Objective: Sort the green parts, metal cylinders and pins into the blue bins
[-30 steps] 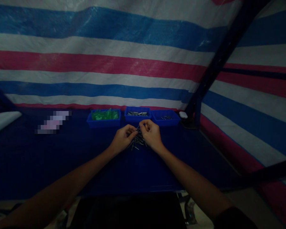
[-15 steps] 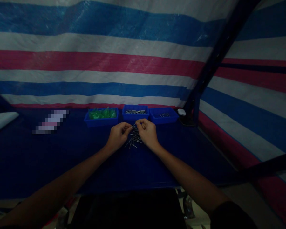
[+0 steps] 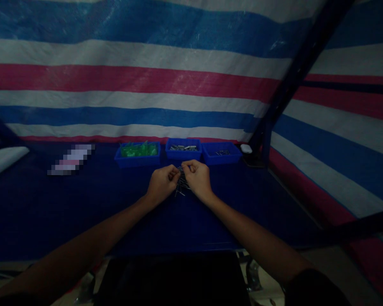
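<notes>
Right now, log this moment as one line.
left hand: pinched, contents unclear | right hand: pinched, contents unclear, near left hand | thin rods: loose pile on table | blue bins: row beyond pile

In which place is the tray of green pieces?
In the head view, the tray of green pieces stands left of centre on the blue table, just left of the middle blue tray.

Head-worn view above near edge of blue table (image 3: 185, 231), facing forward, down over hands (image 3: 198, 179) toward striped sheeting (image 3: 130, 77).
</notes>
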{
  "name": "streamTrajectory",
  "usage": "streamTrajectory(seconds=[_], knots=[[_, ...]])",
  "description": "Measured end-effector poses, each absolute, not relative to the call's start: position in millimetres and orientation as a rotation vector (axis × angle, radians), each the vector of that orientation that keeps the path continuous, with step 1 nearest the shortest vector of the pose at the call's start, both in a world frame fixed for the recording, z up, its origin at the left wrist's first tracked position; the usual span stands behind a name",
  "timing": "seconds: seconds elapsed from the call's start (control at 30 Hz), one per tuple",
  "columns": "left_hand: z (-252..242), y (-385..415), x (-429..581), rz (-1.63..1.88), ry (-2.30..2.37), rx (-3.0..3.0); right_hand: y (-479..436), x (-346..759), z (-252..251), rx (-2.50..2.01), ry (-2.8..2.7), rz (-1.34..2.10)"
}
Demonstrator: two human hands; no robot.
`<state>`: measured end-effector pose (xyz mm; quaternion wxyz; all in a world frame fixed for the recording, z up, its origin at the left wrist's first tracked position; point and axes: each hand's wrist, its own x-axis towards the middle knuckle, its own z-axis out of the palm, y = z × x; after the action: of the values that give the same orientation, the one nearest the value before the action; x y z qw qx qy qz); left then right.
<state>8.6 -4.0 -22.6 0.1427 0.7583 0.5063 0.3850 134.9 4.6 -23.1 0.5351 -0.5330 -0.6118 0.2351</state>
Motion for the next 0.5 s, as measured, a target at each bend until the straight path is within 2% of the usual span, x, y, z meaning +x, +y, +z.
streamTrajectory(seconds=[0.23, 0.5], knots=[[-20.9, 3.6, 3.9, 1.145, 1.387, 2.326, -0.6, 147.4, -5.3, -1.341, -1.626, 0.323], [-18.3, 11.1, -5.8, 1.092, 1.202, 2.194, -2.6, 161.5, 1.4, -1.147, -1.967, 0.144]])
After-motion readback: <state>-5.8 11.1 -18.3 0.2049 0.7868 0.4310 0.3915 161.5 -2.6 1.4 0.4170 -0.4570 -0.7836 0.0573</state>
